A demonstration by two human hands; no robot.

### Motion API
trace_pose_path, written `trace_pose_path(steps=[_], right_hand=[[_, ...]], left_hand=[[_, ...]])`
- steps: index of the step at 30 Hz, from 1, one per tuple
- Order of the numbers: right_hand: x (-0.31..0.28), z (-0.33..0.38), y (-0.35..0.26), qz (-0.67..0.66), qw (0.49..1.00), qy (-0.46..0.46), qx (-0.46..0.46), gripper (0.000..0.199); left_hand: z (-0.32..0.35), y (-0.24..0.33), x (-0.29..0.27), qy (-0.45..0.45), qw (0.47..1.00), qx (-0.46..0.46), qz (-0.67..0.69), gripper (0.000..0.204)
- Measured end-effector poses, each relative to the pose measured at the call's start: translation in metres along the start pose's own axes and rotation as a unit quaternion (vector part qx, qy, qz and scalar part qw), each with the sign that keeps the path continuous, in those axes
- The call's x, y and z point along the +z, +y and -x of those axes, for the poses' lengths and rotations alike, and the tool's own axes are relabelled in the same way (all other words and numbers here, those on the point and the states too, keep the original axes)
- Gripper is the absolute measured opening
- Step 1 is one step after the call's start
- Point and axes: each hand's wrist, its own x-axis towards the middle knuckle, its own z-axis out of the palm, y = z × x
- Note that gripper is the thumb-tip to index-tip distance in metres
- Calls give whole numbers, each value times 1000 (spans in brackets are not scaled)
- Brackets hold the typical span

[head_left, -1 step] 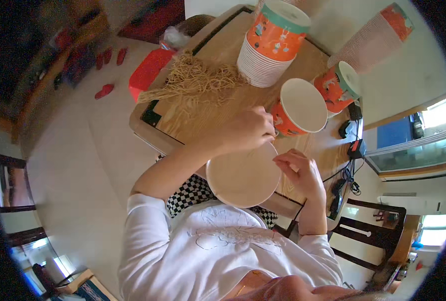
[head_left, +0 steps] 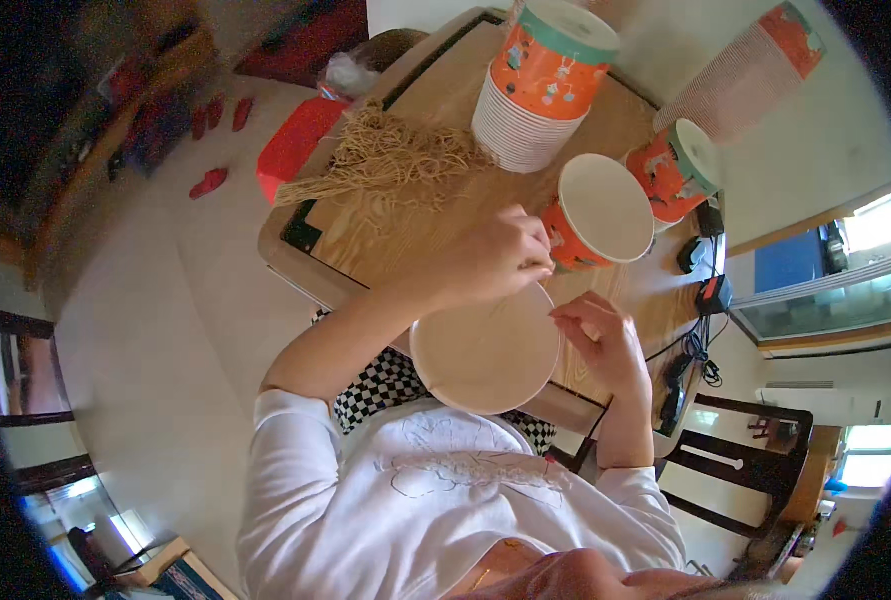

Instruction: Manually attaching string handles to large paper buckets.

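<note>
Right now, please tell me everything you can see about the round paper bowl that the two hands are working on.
The paper bowl is round, pale beige inside, apparently thin paperboard with a rolled rim. It looks empty and tilts toward the camera, above the near edge of the wooden table and the person's lap. The left hand pinches its upper rim; the right hand meets the rim at its right side. A thin cord seems to cross the opening, though faintly.

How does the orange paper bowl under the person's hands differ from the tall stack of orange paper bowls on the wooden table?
The orange paper bowl under the hands is single and shows its plain pale inside; the tall stack of orange paper bowls holds many, nested upside down, teal-rimmed. Both are round paper.
</note>
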Motion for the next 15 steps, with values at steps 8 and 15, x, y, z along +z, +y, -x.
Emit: trace_pose_path(steps=[8,15], right_hand=[[8,-9,-19,-222,965,140,-9,21],[15,-11,-24,-401,907,126,21,12]], left_hand=[[-2,34,-22,124,935,-75,323,10],[4,42,-24,94,880,-110,453,10]])
